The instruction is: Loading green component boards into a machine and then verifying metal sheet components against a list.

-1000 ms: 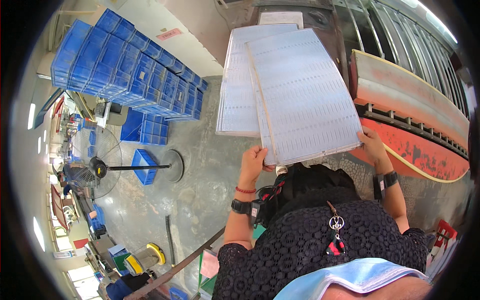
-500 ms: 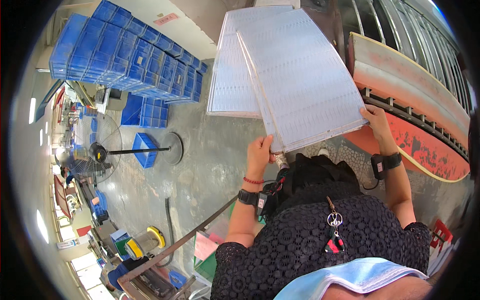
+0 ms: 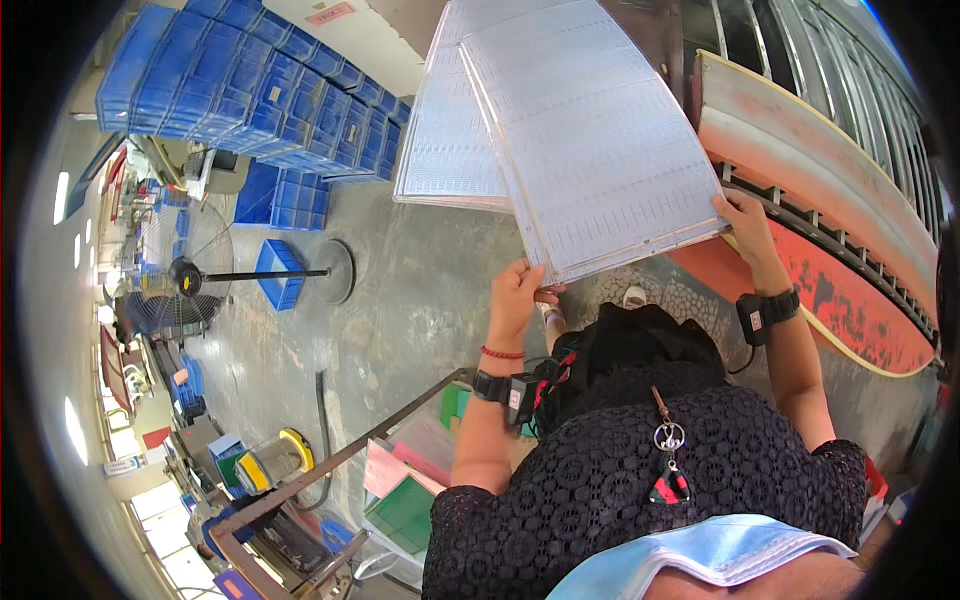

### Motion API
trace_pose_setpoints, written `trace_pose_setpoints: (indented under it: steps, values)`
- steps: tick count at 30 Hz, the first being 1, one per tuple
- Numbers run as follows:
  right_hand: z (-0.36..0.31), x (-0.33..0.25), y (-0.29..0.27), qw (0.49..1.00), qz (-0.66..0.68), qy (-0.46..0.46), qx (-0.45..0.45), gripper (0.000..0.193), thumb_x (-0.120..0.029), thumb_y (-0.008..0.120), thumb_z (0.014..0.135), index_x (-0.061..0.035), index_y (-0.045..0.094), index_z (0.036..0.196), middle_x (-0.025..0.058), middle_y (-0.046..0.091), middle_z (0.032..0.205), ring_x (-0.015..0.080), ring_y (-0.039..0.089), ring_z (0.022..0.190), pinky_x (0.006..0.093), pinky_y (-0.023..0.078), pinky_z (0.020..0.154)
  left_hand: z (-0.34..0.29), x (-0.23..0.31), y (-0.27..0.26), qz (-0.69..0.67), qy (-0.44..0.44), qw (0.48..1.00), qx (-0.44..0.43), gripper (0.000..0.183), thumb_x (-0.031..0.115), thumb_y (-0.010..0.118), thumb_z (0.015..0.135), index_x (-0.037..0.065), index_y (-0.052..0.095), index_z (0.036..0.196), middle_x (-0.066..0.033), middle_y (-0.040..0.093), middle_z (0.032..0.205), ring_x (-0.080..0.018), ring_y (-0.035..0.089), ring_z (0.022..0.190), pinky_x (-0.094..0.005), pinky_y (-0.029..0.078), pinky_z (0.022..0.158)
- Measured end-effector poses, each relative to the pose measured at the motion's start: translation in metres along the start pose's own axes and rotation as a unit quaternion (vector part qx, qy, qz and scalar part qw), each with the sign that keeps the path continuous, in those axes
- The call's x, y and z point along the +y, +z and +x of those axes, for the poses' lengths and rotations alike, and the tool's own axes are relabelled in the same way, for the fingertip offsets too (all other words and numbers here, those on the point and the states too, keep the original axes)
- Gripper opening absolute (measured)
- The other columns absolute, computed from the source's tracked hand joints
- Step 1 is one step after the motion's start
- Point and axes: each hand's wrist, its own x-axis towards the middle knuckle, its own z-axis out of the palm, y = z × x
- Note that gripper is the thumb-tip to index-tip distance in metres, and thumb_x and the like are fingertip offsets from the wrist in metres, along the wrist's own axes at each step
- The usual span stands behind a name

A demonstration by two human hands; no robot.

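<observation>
A large flat silvery-white panel with rows of short slits (image 3: 610, 150) stretches away in front of me. My left hand (image 3: 517, 296) grips its near left corner, fingers closed round the edge. At the near right corner my right hand (image 3: 748, 232) is closed on the same panel, thumb on top. A second panel of like pattern (image 3: 450, 150) lies partly under the first and sticks out to the left. What carries its far end is cut off by the frame's top.
An orange-red machine with a curved guard (image 3: 830, 280) stands close at right. Stacked blue crates (image 3: 250, 90) rise at far left. A pedestal fan (image 3: 190, 277) and a blue bin (image 3: 280, 275) stand on the floor at left. Near left is a metal-framed table (image 3: 350, 440) with coloured sheets.
The held panel sits slightly higher in the picture, both hands keeping their grip. The crates, fan and floor have shifted up and left in view.
</observation>
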Motion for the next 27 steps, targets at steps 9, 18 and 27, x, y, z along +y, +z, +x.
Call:
trace_pose_setpoints:
  steps: [9,18,27]
  values:
    - [0.002,0.005,-0.007,0.997,-0.032,-0.063,-0.034,0.028,-0.018,0.057,0.087,0.0051,0.059,0.103,0.0014,0.059,0.083,0.0076,0.053,0.069,0.0227,0.044,0.060,-0.003,-0.019,0.006,0.023,0.020,0.993,0.115,0.023,0.017,0.053,0.088,-0.005,0.058,0.084,-0.0085,0.059,0.061,-0.0115,0.054,0.042,-0.0217,0.041,0.037]
    - [0.001,-0.027,-0.047,0.980,0.199,-0.021,-0.003,0.031,-0.018,0.054,0.089,0.0044,0.052,0.109,0.0097,0.063,0.090,0.0154,0.063,0.073,0.0266,0.052,0.060,-0.005,-0.011,0.010,0.055,0.002,0.985,0.161,0.031,0.027,0.056,0.087,-0.002,0.058,0.079,-0.0094,0.058,0.056,-0.0112,0.048,0.037,-0.0219,0.036,0.034]
    - [0.006,-0.026,-0.041,0.972,0.180,-0.096,-0.121,0.049,-0.009,0.056,0.083,0.0068,0.040,0.127,0.0160,0.048,0.124,0.0243,0.049,0.112,0.0361,0.040,0.096,-0.003,-0.011,-0.011,0.070,0.065,0.993,0.063,0.029,0.026,0.054,0.088,-0.001,0.059,0.077,-0.0060,0.060,0.070,-0.0138,0.060,0.062,-0.0284,0.051,0.052]
